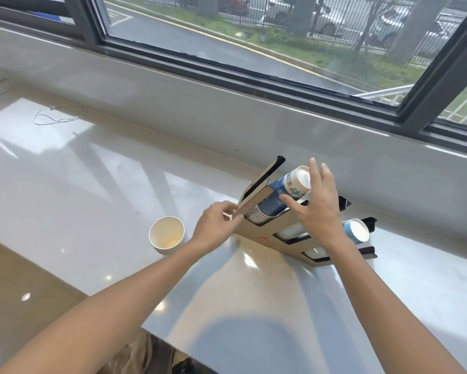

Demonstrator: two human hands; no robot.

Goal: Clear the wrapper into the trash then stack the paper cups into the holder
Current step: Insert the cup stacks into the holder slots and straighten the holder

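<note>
A brown and black cup holder [256, 234] stands on the white counter by the wall. A stack of blue and white paper cups [281, 195] lies in its far-left slot, bottoms pointing up and right. A second stack with a light blue cup [358, 231] fills a slot to the right. My left hand [216, 225] pinches the holder's near-left corner. My right hand [318, 206] hovers with fingers spread beside the top of the blue stack, thumb touching it. A short stack of white paper cups [167, 236] stands upright on the counter left of the holder.
The white counter [92, 190] runs along a window sill [227, 109] with a dark-framed window above. A thin loop of string [51, 118] lies far left near the wall. The counter's front edge cuts diagonally at lower left.
</note>
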